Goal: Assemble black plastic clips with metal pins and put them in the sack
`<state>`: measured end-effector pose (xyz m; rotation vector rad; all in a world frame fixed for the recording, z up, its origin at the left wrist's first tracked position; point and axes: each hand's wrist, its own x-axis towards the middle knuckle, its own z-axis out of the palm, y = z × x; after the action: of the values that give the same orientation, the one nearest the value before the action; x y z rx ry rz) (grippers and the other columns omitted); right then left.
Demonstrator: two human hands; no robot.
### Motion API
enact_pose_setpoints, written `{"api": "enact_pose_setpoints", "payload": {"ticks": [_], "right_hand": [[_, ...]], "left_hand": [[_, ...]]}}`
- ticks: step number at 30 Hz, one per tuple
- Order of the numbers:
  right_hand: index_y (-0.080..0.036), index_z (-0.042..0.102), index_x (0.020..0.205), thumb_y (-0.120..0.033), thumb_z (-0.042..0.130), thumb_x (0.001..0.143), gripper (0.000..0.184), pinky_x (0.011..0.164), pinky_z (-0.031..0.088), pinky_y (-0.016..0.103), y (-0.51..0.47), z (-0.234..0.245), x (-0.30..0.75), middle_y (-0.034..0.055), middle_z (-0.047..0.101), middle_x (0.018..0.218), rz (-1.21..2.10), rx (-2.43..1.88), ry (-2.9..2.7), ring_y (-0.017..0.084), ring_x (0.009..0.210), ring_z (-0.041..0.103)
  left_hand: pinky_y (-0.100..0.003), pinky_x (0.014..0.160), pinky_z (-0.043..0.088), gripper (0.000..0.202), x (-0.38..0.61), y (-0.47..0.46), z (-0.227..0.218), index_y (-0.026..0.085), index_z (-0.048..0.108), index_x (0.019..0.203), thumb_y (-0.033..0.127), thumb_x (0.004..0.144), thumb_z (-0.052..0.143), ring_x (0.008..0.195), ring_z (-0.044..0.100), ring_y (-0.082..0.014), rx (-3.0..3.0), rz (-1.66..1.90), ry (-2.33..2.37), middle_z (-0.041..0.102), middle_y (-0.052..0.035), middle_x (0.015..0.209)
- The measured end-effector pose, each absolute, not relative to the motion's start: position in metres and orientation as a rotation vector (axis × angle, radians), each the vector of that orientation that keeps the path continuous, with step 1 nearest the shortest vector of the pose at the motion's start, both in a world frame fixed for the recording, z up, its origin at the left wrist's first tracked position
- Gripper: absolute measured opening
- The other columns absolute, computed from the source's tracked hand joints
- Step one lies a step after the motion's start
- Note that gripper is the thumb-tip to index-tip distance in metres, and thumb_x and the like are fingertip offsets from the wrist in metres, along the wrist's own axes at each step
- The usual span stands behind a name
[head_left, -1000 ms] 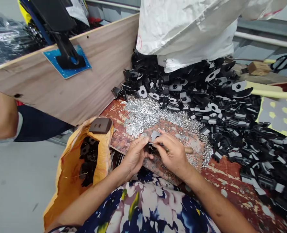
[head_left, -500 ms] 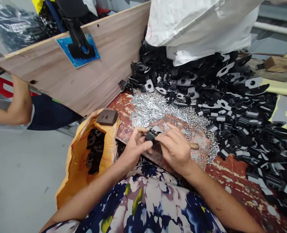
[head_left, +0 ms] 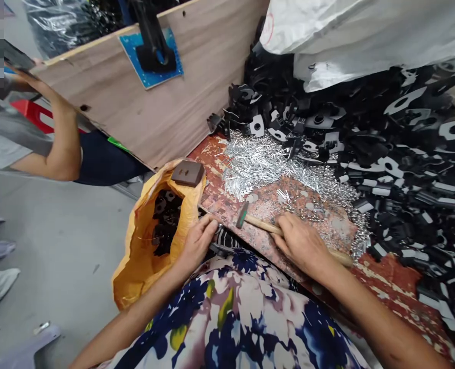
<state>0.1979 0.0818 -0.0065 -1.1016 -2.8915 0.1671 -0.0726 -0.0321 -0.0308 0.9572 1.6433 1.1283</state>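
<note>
My right hand [head_left: 302,242] is wrapped round the wooden handle of a small hammer [head_left: 260,224], its metal head resting on or just above the speckled stone slab [head_left: 258,202]. My left hand [head_left: 199,238] is closed at the near edge of the work surface, beside the orange sack. A black plastic clip [head_left: 221,248] shows partly beyond its fingertips, low over the lap; the fingers cover much of it. Past the hammer lies a heap of short silver metal pins [head_left: 250,161], with a few loose ones on the slab.
An orange sack [head_left: 133,241] holds black parts, with a brown block [head_left: 188,173] on its rim. Black clips [head_left: 389,169] pile up at right, under a white sack [head_left: 366,41]. A wooden board [head_left: 196,77] stands at the back left. Another person's arm [head_left: 63,148] is beyond it.
My hands have parted. The right has let go of the black clip and taken hold of the hammer; the left has lowered the clip toward the lap. The view has shifted left.
</note>
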Motion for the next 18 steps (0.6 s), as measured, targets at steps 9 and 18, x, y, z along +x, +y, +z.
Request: {"api": "enact_pose_setpoints", "payload": {"ticks": [9, 18], "right_hand": [[-0.032, 0.04, 0.157, -0.02, 0.051, 0.102, 0.057, 0.063, 0.053, 0.032, 0.053, 0.028, 0.209, 0.0067, 0.075, 0.102, 0.335, -0.916, -2.572, 0.019, 0.076, 0.071], [-0.024, 0.048, 0.153, -0.017, 0.05, 0.101, 0.053, 0.056, 0.049, 0.028, 0.05, 0.008, 0.187, 0.0027, 0.065, 0.076, 0.219, -0.847, -2.631, 0.015, 0.06, 0.059]], "left_hand": [[-0.029, 0.064, 0.035, 0.037, -0.055, -0.017, -0.06, 0.022, 0.063, 0.08, 0.044, 0.103, 0.044, 0.063, 0.048, -0.0178, 1.125, 1.114, 1.694, 0.049, 0.003, 0.064], [-0.03, 0.064, 0.033, 0.039, -0.055, -0.016, -0.062, 0.024, 0.046, 0.069, 0.042, 0.103, 0.041, 0.061, 0.045, -0.0166, 1.17, 1.136, 1.711, 0.046, 0.0039, 0.062]]}}
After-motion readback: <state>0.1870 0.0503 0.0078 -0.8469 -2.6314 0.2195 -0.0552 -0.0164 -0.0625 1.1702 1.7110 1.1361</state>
